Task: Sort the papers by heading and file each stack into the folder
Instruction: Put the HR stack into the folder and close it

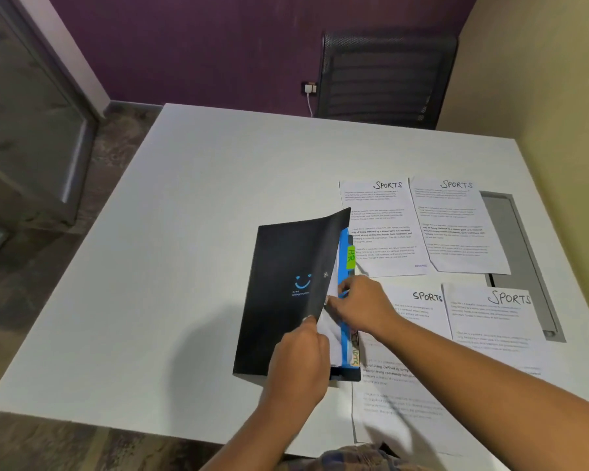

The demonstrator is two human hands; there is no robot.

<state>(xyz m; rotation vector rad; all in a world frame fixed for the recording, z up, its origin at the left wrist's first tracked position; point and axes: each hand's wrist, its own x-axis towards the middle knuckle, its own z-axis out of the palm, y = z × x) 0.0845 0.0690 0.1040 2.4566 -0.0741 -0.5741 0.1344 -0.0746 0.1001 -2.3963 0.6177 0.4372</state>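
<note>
Nearest me, the left hand (300, 365) had its fingers curled round the edge of the black folder (283, 294) cover, holding it partly lifted off the white table (201, 232). At about 1 o'clock from it, the right hand (361, 307) reached inside and looked to be pinching the blue divider (344, 253), though blur made that hard to call. Some white sheets already sat in there, near the green HR tab (351, 257). Four SPORTS papers (456, 226) lay loose between 1 and 4 o'clock of the folder, not stacked or filed. So I'd guess roughly halfway, with Sports left.
</note>
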